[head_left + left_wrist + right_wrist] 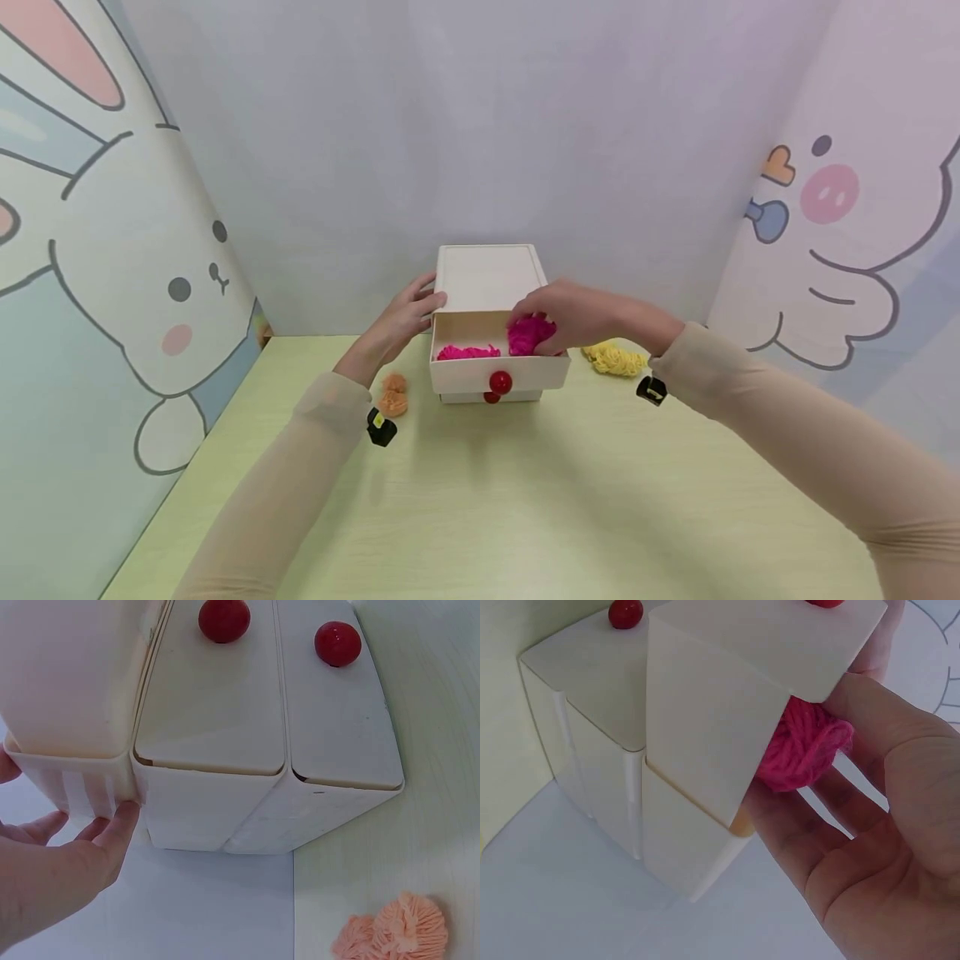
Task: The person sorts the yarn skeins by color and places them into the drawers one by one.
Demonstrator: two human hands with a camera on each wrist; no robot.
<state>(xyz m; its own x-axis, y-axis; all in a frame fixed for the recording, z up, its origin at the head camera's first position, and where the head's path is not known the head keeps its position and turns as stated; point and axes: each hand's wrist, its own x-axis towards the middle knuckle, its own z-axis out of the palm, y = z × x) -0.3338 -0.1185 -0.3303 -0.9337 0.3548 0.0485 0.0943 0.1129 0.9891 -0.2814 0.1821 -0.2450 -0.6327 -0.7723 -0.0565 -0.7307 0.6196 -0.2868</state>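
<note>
A white drawer box point(491, 275) with red knobs stands at the back of the table, its top drawer point(468, 375) pulled out. My left hand point(401, 321) rests against the box's upper left side, fingers spread and touching the casing point(79, 784). With my right hand point(573, 312) I grip a bundle of bright pink yarn point(528, 335) at the drawer's right end. The right wrist view shows that yarn point(806, 746) bulging above the drawer wall, between thumb and fingers. More pink yarn point(468, 352) lies inside the drawer on the left.
Peach yarn bundles point(393, 395) lie on the table left of the box. A yellow yarn bundle point(615, 359) is to its right, near my right forearm. Below the pulled-out drawer sit shut drawers point(341, 712). A pale curtain point(487, 125) hangs close behind the box.
</note>
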